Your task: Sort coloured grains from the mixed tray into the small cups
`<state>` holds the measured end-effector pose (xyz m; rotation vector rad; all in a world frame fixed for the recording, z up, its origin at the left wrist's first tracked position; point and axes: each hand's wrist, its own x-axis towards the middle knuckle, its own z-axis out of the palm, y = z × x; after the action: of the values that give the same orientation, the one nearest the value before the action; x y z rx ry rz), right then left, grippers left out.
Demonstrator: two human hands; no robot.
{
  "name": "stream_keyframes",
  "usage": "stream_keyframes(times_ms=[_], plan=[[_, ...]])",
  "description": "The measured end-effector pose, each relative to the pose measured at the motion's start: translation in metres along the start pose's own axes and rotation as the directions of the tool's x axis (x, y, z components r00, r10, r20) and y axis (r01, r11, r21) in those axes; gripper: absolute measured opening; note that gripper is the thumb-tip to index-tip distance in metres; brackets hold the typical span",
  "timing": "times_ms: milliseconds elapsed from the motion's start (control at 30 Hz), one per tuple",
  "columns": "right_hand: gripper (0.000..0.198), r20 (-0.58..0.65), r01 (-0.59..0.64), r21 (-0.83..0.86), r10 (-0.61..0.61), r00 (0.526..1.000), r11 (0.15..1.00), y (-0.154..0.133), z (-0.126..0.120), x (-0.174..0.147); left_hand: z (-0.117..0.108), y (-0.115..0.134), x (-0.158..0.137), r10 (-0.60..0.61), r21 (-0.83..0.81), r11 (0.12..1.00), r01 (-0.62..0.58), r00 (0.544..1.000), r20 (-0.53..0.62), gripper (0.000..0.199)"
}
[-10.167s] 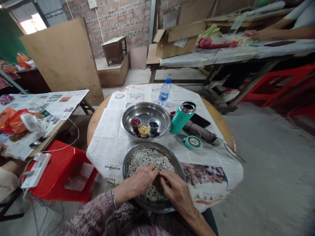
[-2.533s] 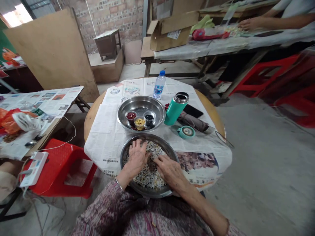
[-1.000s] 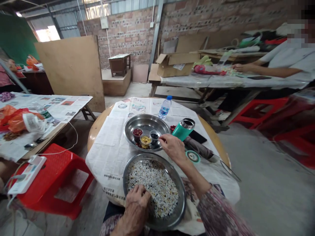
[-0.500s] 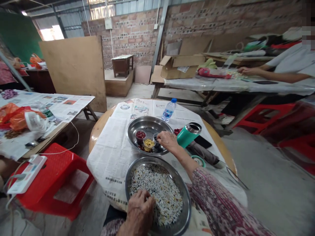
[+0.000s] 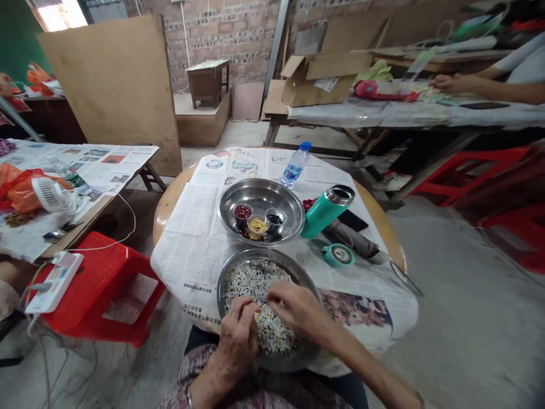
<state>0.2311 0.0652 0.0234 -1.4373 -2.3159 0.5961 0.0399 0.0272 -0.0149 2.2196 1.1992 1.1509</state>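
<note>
A steel basin (image 5: pixel 313 278) near me holds a spread of mixed white, black and yellow grains or beads (image 5: pixel 255 278). My left hand (image 5: pixel 239 335) is over its near left part, fingers curled and pinched together; what they hold is hidden. Over the middle of the same basin is my right hand (image 5: pixel 293 309), fingers bent toward the left one and smeared by motion. A second steel basin (image 5: pixel 259 186) stands just beyond. Inside it are three small clear cups: one of dark red pieces (image 5: pixel 242 213), one of yellow (image 5: pixel 258 226), one of black (image 5: pixel 274 218).
A tilted green flask (image 5: pixel 327 213), its lid (image 5: pixel 338 255) and a water bottle (image 5: pixel 295 166) are on the newspaper-covered round table (image 5: pixel 183 238). A red stool (image 5: pixel 102 289) bearing a power strip (image 5: pixel 55 283) stands left. Another person's hands (image 5: pixel 453 84) work at the far right table.
My right hand has left the black cup in the far basin and come back to the near basin, beside my left. The view has tipped downward.
</note>
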Motion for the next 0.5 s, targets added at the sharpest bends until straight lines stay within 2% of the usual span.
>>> stream_keyframes(times_ms=[67,167,233,367,433,500], plan=[[0.017,0.076,0.097,-0.015,-0.095,0.993,0.995,-0.012,0.028,-0.022,0.000,-0.001,-0.002,0.009,-0.014,1.000,-0.010,0.999,-0.039,0.030],[0.015,0.053,0.126,-0.122,-0.121,0.991,0.984,-0.016,0.048,-0.027,0.002,-0.003,-0.004,0.017,-0.005,1.000,-0.017,0.998,-0.060,0.027],[0.016,-0.020,0.060,-0.227,-0.066,0.998,0.972,-0.006,0.044,-0.017,0.002,-0.004,-0.003,0.023,-0.001,1.000,-0.023,0.998,-0.065,0.027],[0.019,-0.175,-0.185,-0.372,0.127,0.976,0.910,0.021,0.024,0.008,0.002,-0.003,0.000,0.040,0.001,0.999,-0.040,0.997,-0.061,0.027],[0.018,-0.207,-0.268,-0.388,0.200,0.958,0.882,0.026,0.020,0.014,0.002,-0.004,0.000,0.051,0.002,0.999,-0.051,0.996,-0.067,0.026],[0.018,-0.197,-0.280,-0.364,0.221,0.955,0.888,0.020,0.023,0.014,0.003,-0.005,-0.001,0.052,-0.002,0.999,-0.052,0.996,-0.067,0.026]])
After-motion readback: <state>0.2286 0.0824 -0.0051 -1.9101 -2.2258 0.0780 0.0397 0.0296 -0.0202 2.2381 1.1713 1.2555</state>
